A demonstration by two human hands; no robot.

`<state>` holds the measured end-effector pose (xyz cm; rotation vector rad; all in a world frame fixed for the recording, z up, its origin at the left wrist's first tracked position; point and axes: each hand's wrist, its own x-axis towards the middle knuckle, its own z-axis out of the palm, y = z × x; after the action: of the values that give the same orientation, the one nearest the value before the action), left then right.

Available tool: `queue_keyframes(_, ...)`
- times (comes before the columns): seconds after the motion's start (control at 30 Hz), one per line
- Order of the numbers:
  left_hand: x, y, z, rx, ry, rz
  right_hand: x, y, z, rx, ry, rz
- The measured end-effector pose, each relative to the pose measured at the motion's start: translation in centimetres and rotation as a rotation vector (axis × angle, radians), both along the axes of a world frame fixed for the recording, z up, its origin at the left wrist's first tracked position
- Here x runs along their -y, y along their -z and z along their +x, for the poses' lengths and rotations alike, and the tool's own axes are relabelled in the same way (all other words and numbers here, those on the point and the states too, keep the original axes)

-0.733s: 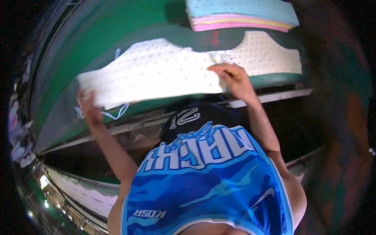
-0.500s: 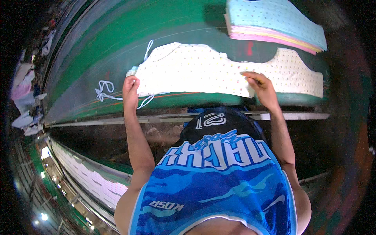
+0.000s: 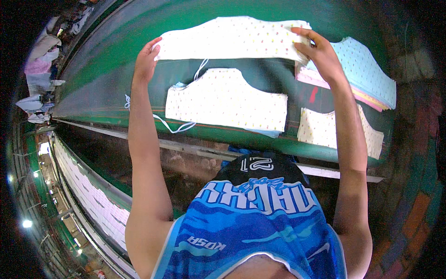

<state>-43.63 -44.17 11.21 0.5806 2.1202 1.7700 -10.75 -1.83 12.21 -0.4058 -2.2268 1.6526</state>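
A white cut fabric piece point(image 3: 232, 39) with small coloured prints stretches between my hands over the far part of the green table. My left hand point(image 3: 147, 61) pinches its left end between thumb and fingers. At its right end my right hand point(image 3: 320, 52) grips the cloth, index finger and thumb lying on top. Nearer to me lies a similar white printed piece point(image 3: 227, 100), with light blue cloth showing under its lower right corner and a pale cord point(image 3: 179, 128) looping out below. To its right lies another white printed piece point(image 3: 318, 126), partly hidden by my right forearm.
A stack of printed fabric pieces point(image 3: 367, 69), blue over pink and yellow, lies at the right, partly behind my right arm. The green table point(image 3: 153, 100) ends at a pale rail point(image 3: 186, 148) before my body. Loose cloths point(image 3: 39, 67) hang or lie at the far left.
Both hands have moved away from me, carrying a white piece up and over the table. The white pieces beneath are now uncovered, and the view has shifted somewhat.
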Motion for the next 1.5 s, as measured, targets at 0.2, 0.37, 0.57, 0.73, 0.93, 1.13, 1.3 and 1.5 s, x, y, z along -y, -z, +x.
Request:
queue_keyframes(0.2,0.3,5.3,-7.1,-0.077,-0.001,-0.161,-2.1,5.5,-4.6,0.088,-0.015,0.367)
queue_keyframes(0.37,2.6,11.5,-4.5,-0.674,-0.047,-0.816,3.5,7.1,0.6,0.077,-0.030,0.578)
queue_keyframes(0.57,-1.0,7.1,13.8,-0.958,-0.069,-0.488,8.4,8.2,11.3,0.170,-0.025,0.274)
queue_keyframes(0.73,0.8,10.2,20.3,-0.894,0.057,-0.476,11.9,10.3,16.1,0.168,0.042,0.198)
queue_keyframes(0.93,-0.6,11.1,19.2,-0.997,0.199,-0.779,13.4,11.4,13.8,0.132,0.039,0.324)
queue_keyframes(1.13,-3.6,11.2,14.8,-1.201,0.120,-0.966,13.6,11.2,11.4,0.026,0.032,0.707)
queue_keyframes(1.3,-4.5,10.3,17.6,-0.913,0.237,-0.689,13.8,12.0,12.9,0.211,0.124,0.332)
queue_keyframes(1.5,-4.1,12.7,18.9,-1.104,0.278,-0.773,13.3,14.2,14.0,0.312,0.139,-0.057)
